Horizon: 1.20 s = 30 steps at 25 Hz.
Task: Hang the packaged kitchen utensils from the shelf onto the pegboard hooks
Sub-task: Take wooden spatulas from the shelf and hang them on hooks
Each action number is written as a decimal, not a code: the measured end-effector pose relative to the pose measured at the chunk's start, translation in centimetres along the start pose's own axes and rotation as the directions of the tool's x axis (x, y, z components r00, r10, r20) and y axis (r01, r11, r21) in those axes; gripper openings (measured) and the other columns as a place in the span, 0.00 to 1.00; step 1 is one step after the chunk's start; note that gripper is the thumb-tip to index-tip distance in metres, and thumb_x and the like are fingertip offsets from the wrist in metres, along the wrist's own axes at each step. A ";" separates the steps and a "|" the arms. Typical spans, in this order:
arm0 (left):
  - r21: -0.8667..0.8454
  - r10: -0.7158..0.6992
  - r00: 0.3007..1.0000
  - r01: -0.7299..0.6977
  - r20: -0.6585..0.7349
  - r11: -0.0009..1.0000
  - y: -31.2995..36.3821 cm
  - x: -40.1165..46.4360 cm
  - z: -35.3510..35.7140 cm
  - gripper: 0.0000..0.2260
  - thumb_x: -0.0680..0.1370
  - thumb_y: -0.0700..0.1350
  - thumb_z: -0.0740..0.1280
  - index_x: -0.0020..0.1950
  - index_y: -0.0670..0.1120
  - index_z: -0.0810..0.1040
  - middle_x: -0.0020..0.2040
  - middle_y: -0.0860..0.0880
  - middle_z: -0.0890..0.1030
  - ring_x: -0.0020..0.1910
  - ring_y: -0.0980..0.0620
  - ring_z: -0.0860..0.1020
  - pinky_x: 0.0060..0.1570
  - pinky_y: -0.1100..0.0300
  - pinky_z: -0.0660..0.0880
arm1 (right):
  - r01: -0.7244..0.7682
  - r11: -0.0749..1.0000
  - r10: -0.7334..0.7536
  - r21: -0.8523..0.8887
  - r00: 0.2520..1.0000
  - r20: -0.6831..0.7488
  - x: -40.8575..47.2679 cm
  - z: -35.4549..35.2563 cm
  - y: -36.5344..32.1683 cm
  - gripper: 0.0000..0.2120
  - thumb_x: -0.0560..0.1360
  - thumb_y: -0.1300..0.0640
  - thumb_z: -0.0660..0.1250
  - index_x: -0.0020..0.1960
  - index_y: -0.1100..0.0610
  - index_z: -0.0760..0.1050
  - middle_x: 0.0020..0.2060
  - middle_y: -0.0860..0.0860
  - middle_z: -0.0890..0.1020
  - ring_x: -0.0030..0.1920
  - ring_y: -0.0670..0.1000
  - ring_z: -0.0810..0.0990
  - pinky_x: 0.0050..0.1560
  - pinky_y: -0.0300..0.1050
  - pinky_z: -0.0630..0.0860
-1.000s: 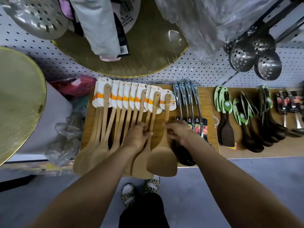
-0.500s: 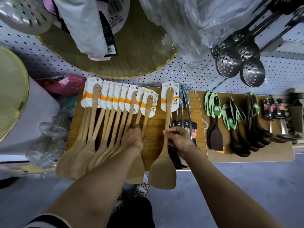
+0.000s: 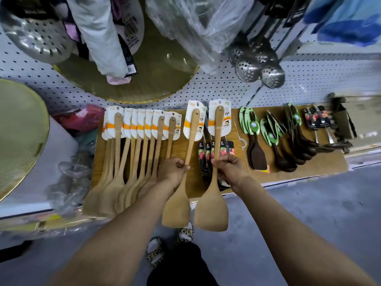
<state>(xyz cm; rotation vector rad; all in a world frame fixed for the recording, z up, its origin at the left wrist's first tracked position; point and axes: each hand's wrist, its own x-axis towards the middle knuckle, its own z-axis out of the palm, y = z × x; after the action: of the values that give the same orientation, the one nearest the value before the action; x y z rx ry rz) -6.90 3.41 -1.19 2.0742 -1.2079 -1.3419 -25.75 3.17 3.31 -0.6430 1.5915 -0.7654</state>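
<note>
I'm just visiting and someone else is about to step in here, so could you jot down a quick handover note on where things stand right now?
Left hand: grips the handle of one carded wooden spatula, lifted off the shelf.
Right hand: grips a second carded wooden spatula the same way.
Still on the shelf: a fanned row of wooden spatulas at left, dark spatulas and ladles with green cards at right.
Done: two spatulas picked up.
Left: hang both on pegboard hooks, then the rest. I can't make out a free hook from here.
</note>
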 end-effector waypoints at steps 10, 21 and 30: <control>-0.044 0.152 0.988 -0.151 0.025 0.988 7.2 -8.2 4.0 0.08 0.70 0.48 0.76 0.39 0.49 0.79 0.43 0.50 0.84 0.46 0.46 0.83 0.49 0.46 0.81 | 0.152 0.982 -0.142 0.109 0.986 -0.091 -7.3 -11.2 -3.3 0.13 0.74 0.68 0.72 0.38 0.58 0.70 0.32 0.55 0.78 0.31 0.52 0.77 0.30 0.42 0.76; -0.162 0.362 0.920 -0.337 0.153 0.927 25.9 -21.7 27.8 0.09 0.74 0.39 0.73 0.39 0.44 0.73 0.38 0.44 0.78 0.34 0.48 0.75 0.30 0.61 0.73 | 0.381 0.911 -0.333 0.161 0.906 -0.260 -12.6 -43.8 -6.7 0.12 0.74 0.67 0.73 0.39 0.57 0.71 0.34 0.57 0.79 0.31 0.53 0.78 0.37 0.48 0.78; -0.253 0.538 0.798 -0.480 0.272 0.840 44.0 -25.9 46.2 0.08 0.75 0.39 0.72 0.39 0.47 0.75 0.39 0.53 0.79 0.40 0.50 0.80 0.32 0.59 0.76 | 0.545 0.814 -0.419 0.202 0.791 -0.445 -12.5 -67.7 -11.8 0.08 0.77 0.61 0.71 0.43 0.59 0.72 0.32 0.53 0.77 0.26 0.47 0.77 0.27 0.39 0.77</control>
<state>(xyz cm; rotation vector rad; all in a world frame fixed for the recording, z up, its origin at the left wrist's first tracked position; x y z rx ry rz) -71.64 6.11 22.11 1.2861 -1.5844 -1.4865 -90.86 13.69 26.23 -0.7027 1.6032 -1.5945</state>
